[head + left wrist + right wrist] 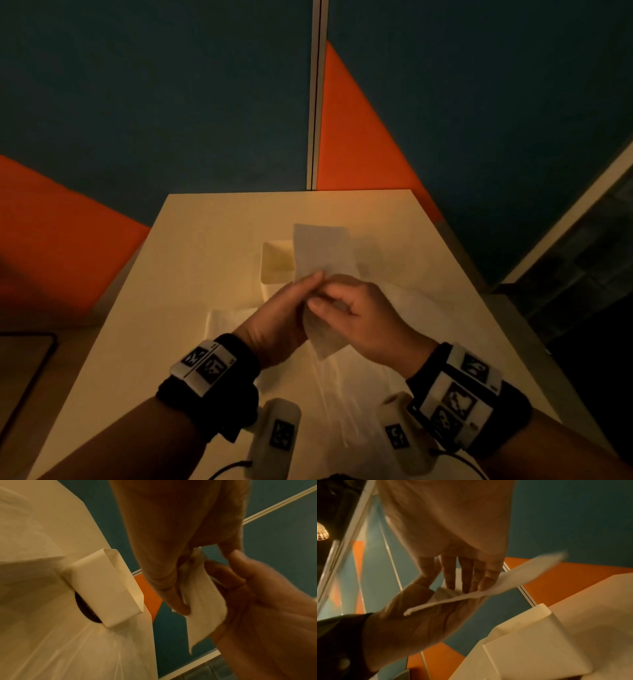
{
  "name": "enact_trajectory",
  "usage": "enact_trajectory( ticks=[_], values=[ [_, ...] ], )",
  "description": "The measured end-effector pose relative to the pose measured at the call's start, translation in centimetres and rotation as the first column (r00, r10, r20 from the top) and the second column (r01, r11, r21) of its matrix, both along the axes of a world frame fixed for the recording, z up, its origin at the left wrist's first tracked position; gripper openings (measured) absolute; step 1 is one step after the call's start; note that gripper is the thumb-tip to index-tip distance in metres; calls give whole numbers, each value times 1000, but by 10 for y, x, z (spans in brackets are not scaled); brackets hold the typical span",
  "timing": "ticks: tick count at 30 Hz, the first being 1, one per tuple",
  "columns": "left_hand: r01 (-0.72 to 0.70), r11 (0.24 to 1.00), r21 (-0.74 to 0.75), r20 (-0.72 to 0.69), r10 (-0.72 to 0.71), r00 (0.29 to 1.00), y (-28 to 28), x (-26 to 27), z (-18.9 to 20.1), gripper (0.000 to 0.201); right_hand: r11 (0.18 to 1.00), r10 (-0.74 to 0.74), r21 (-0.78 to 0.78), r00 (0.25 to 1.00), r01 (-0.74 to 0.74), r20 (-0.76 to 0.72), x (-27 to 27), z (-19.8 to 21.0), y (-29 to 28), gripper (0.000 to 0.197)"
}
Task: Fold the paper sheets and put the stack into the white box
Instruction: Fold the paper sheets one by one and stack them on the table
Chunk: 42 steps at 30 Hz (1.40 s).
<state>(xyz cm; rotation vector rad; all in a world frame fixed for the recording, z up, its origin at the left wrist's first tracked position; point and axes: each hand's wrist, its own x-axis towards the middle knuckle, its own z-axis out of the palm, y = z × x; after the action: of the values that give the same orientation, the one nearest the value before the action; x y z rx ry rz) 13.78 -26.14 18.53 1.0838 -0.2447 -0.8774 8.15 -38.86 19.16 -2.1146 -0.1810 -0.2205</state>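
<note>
Thin white paper sheet (pixel 322 253): pinched above the pale table (pixel 191 274) by left hand (pixel 277 318) and right hand (pixel 359 311). Open white rectangular box (pixel 274 262): partly screened behind it, mid-table. Clear plastic wrap (pixel 342 404): near edge.

Both hands meet above the table (pixel 164 308): left hand (pixel 281 322) and right hand (pixel 363 318) each pinch the paper sheet (pixel 323 253), wrists angled inward.

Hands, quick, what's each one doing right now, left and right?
Left hand: pinches the paper sheet, held up above the table.
Right hand: fingers curled, also grips the same paper sheet.
</note>
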Motion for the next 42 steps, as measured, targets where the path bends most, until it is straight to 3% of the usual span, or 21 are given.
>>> enact_trajectory(
  ticks=[4,6,8,10,13,16,23,25,28,31,35,39,40,42],
  values=[
    [-128,992,11,-119,128,985,6,5,-6,48,987,61,157,994,-46,-92,-2,3,-4,29],
    [-183,983,7,-144,182,973,11,8,-8,38,971,-87,217,994,99,-65,-1,10,-14,27],
    [-186,983,-3,-150,183,972,16,13,-10,32,915,-335,206,938,346,-87,4,14,-30,24],
    [-165,986,-8,-148,162,976,21,15,-10,36,857,-402,241,882,457,-245,6,17,-46,29],
    [-117,993,3,-124,117,985,23,15,-6,31,856,-156,363,853,368,-499,1,18,-56,29],
    [-79,997,15,-95,80,992,20,14,-4,34,821,5,490,855,293,-519,-4,12,-55,26],
    [27,999,43,66,-29,997,31,24,-7,36,706,-65,612,893,356,-444,-5,7,-63,26],
    [151,988,45,114,-155,981,39,30,-4,52,713,-76,607,899,352,-432,-5,11,-67,25],
    [305,952,31,121,-306,944,46,35,6,57,728,-65,602,907,328,-417,-2,18,-70,24],
    [330,944,16,102,-329,939,42,33,15,62,774,31,586,911,238,-411,0,26,-67,16],
    [324,946,13,86,-324,942,34,30,21,64,798,171,590,892,124,-418,3,32,-60,19],
    [429,903,-3,79,-428,900,29,27,23,89,805,272,593,873,24,-406,6,34,-53,17],
    [439,898,1,71,-438,896,27,27,22,89,820,268,572,869,22,-417,7,34,-52,16],
    [425,904,52,86,-428,900,25,25,21,69,823,281,568,853,23,-440,9,32,-52,18]
  ],
)
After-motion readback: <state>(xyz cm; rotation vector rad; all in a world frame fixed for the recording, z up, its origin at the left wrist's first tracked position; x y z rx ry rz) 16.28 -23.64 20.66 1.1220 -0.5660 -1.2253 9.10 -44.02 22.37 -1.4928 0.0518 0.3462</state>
